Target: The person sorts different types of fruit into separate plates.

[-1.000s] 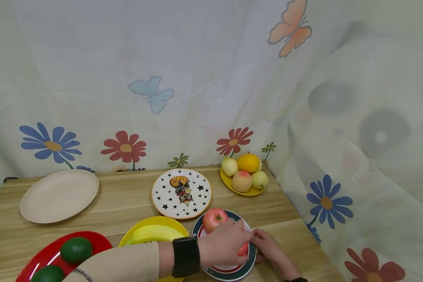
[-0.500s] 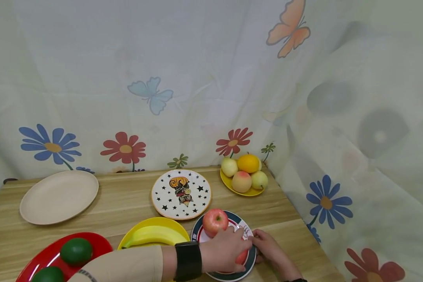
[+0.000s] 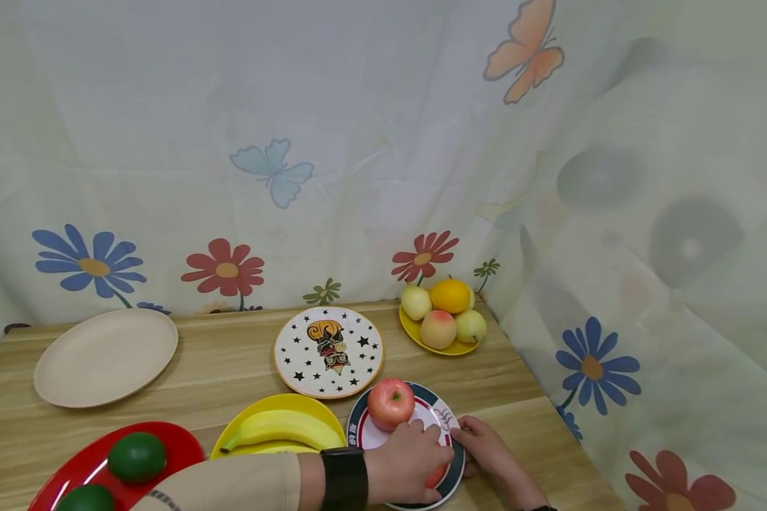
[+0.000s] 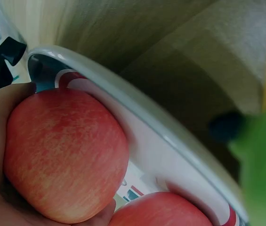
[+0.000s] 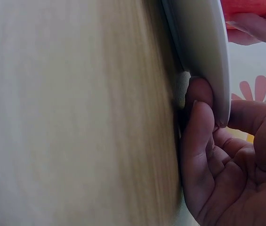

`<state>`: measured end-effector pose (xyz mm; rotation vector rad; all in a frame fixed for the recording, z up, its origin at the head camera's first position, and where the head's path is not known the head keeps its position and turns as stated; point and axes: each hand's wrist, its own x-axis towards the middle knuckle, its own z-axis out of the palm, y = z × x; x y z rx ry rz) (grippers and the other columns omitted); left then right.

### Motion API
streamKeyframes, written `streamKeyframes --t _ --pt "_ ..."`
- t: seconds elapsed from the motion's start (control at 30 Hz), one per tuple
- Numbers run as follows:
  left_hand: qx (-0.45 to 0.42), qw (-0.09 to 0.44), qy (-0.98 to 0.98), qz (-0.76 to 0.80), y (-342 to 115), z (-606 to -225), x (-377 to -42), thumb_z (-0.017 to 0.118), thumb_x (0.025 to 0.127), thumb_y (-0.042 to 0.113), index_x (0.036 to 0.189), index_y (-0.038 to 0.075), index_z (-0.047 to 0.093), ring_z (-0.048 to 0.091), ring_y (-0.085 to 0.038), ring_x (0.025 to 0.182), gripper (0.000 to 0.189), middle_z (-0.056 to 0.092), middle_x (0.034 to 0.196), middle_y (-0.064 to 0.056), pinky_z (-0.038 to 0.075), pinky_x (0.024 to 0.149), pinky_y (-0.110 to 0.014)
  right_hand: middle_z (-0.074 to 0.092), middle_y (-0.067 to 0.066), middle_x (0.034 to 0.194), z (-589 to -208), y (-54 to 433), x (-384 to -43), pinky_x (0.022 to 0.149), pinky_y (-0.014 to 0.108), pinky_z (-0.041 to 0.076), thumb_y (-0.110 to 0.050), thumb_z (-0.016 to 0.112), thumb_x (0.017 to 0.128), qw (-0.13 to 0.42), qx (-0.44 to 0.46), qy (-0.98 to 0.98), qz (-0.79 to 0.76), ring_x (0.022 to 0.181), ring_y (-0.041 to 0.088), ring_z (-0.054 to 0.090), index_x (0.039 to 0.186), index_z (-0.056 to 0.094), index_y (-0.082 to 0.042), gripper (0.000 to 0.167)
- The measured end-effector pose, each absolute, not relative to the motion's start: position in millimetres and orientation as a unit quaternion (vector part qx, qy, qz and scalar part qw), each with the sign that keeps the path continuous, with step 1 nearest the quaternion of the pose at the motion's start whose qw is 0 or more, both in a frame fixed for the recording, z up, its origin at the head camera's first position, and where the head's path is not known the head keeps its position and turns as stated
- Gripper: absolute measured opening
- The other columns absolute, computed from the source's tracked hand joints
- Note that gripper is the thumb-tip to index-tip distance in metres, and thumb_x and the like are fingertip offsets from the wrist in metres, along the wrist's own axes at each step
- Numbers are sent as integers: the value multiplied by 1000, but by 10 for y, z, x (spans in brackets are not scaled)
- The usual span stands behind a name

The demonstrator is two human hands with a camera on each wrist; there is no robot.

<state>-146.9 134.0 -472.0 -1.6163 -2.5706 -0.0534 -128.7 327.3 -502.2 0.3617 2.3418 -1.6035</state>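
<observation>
A dark-rimmed plate (image 3: 452, 481) with white and red inside stands on the table at the lower middle of the head view. My left hand (image 3: 404, 460) reaches over it and grips a red apple (image 4: 67, 155), fingers and thumb curled round its sides; from above, the hand hides most of this fruit. Another red apple (image 3: 391, 403) sits on the plate's far side, just beyond my left fingers. At the right edge, my right hand (image 3: 488, 451) pinches the plate's rim, thumb above and fingers underneath, as the right wrist view shows.
Left of the plate is a yellow plate (image 3: 220, 441) with bananas (image 3: 287, 426), partly under my left forearm. A red plate (image 3: 182, 443) holds green fruit (image 3: 137, 456). Farther back are a beige plate (image 3: 105, 358), a star-patterned plate (image 3: 358, 362) and a yellow fruit plate (image 3: 422, 342).
My left hand has shifted slightly toward me with the near apple, and the forearm now uncovers more of the bananas. The right hand keeps its hold on the rim.
</observation>
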Motion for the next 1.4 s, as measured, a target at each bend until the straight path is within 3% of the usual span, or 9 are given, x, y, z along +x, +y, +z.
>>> streamKeyframes --t 0.3,0.77,1.2,1.4 --pt "-519 65 -852 -5 1373 -4712 -1437 69 73 61 116 33 58 52 -13 91 53 55 116 6 46 71 -29 56 -1 68 -5012 3280 -1285 45 24 47 -17 50 96 139 108 803 -570 53 9 52 104 50 8 26" --pt "-534 33 -844 -4 1378 -4725 -1457 66 72 68 120 32 54 51 -11 95 61 54 118 7 46 74 -27 56 -1 68 -4990 3297 -1259 44 23 46 -18 49 96 145 109 802 -569 52 9 52 106 49 9 28" --pt "-537 56 -842 -11 1341 -4712 -1444 66 69 70 119 31 56 50 -12 98 64 54 117 5 46 76 -27 56 0 68 -5006 3277 -1279 45 24 46 -17 50 96 139 114 803 -568 53 10 52 104 50 7 26" --pt "-543 40 -838 -28 1316 -4677 -1470 66 71 69 120 30 54 48 -11 99 64 53 120 5 45 77 -27 56 1 69 -5015 3275 -1296 45 25 46 -18 50 96 137 120 801 -570 53 11 53 105 50 7 27"
